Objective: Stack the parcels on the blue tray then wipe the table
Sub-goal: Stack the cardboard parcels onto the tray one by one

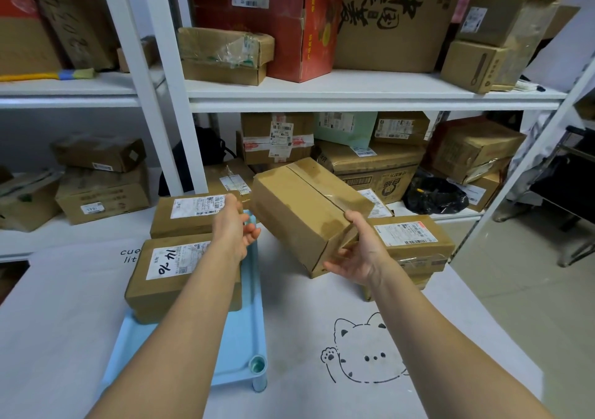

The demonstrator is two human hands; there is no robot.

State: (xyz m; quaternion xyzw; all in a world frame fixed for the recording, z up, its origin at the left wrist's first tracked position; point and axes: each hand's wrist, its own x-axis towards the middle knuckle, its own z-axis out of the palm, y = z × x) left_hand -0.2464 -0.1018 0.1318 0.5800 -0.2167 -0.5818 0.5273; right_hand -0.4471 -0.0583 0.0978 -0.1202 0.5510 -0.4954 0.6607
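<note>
- Work surface: the table [322,396] carries a white cover with a cat drawing [363,354]. Wiping is judged to come later; leave it until every parcel is stacked.
- Blue tray [238,338]: lies on the table at the left, its near part bare. Two parcels already sit on it, the near parcel [180,277] with a handwritten label and the far parcel [193,215] just behind, touching or nearly so.
- Right hand [357,257]: grips the near end of the plain parcel [306,212], thumb on the top edge and fingers curled under the end face. The grip holds one end only, so the far end is likely to sag; support is advised before travel.
- Left hand [235,225]: hovers over the tray beside the plain parcel, fingers loosely curled and holding nothing. Bring it under the parcel's left face to share the load.
- Plain parcel: held tilted, above the table between the tray and the remaining parcel [412,241], which rests on the table to the right, possibly on another below it.
- Placement: level the parcel, align its long side with the two below, lower it flat across their tops. Release only once it is seated.
- Shelves [354,93]: stocked with other boxes behind; keep the parcel's far corner away from them.
</note>
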